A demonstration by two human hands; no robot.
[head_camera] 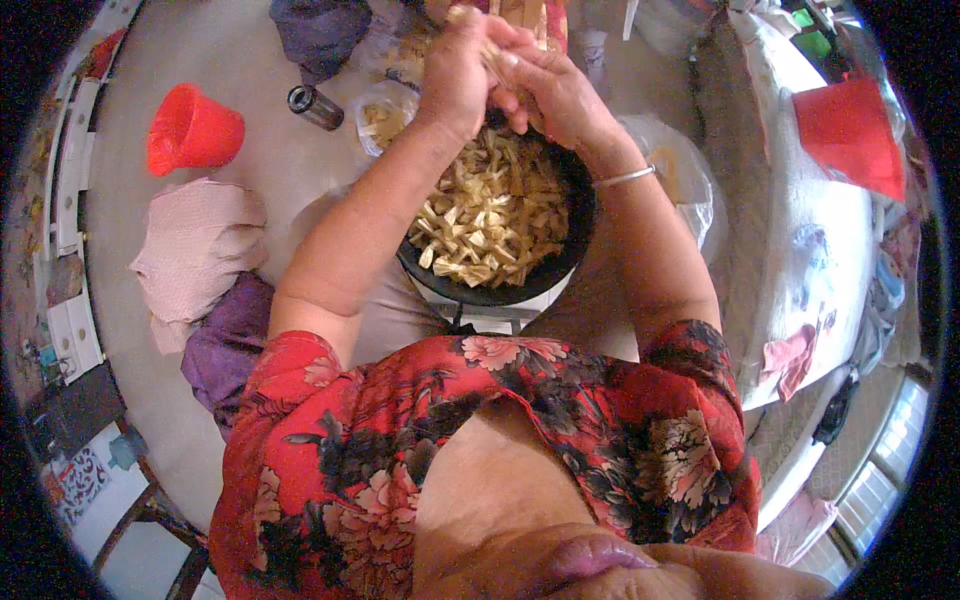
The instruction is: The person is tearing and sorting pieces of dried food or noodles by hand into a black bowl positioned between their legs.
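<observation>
A round black pan stands between the knees, filled with pale yellow, strip-like pieces whose kind I cannot tell. Above its far edge my two hands meet. My left hand is curled around pale strips, part of which shows at the top of the fist. My right hand, with a silver bangle at the wrist, presses its thumb and fingers against the same strips. The fingers are partly blurred, and their undersides are hidden.
A clear plastic bag with pale pieces lies beyond my left forearm, near a dark glass or bottle. Another clear bag is at the right. A red bucket and pink cloth lie left; a white-covered surface runs along the right.
</observation>
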